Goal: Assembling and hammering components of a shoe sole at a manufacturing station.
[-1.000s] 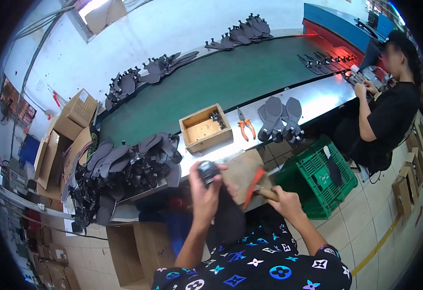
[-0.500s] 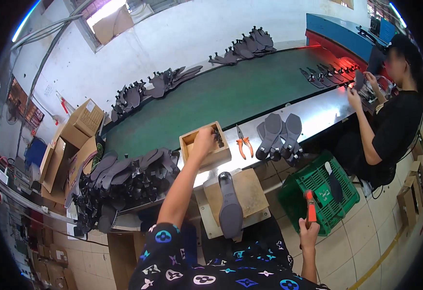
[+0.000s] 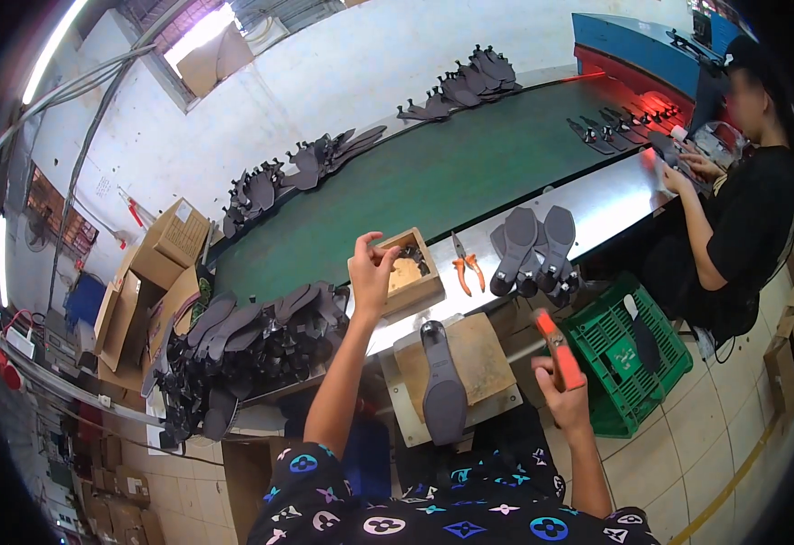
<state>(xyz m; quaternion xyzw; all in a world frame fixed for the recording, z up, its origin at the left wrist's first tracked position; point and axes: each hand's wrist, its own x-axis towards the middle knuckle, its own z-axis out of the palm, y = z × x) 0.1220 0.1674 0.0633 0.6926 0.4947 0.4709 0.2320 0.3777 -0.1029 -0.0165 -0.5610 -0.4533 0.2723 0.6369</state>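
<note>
Gripping a hammer (image 3: 567, 361), our right hand (image 3: 564, 401) could carelessly jog the sole (image 3: 445, 389); our left hand (image 3: 369, 278) curls, contents unclear.

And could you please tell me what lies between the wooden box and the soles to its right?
Orange-handled pliers, as the head view shows.

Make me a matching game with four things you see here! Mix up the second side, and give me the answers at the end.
1. Hammer
2. Pliers
3. Crate
4. Wooden box

A. Green
B. Just left of the orange-handled tool
C. Held in the right hand
D. Orange-handled, lying on the metal ledge

Right pairs: 1-C, 2-D, 3-A, 4-B
</note>
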